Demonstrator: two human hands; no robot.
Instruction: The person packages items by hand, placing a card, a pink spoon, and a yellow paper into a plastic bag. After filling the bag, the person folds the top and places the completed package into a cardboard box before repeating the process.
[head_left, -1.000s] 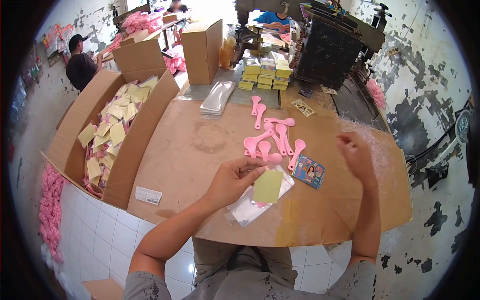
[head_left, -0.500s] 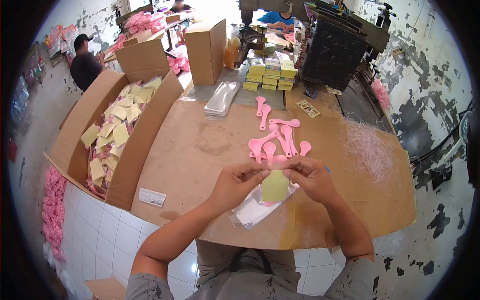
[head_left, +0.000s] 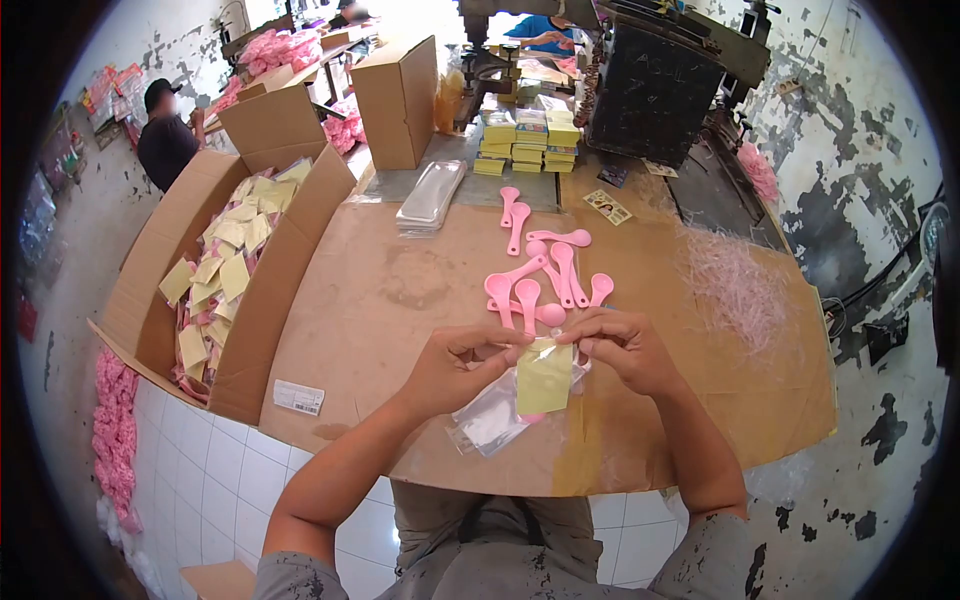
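Observation:
Between my two hands hangs a clear plastic bag [head_left: 540, 346] with a pale yellow card [head_left: 545, 380] in it. A bit of pink shows below the card, its shape mostly hidden. The thumb and fingers of my left hand [head_left: 462, 362] pinch the bag's upper left edge. My right hand [head_left: 628, 350] pinches the upper right edge. Under the card, a stack of flat clear bags [head_left: 484, 418] lies on the cardboard-covered table [head_left: 400, 290]. Just beyond my fingers lie several pink measuring spoons [head_left: 563, 270], some overlapping.
At left stands an open carton [head_left: 290, 285] filled with bagged yellow cards [head_left: 235, 275]. Further back are clear packets [head_left: 432, 195], stacked yellow card bundles [head_left: 525, 140] and a black machine [head_left: 650, 85]. Shredded pink strands [head_left: 735, 285] lie right. Other people sit in the background.
The card and bag have turned slightly and the card shows more fully. My right fingers have shifted at the bag's top edge. The whole view has moved a little.

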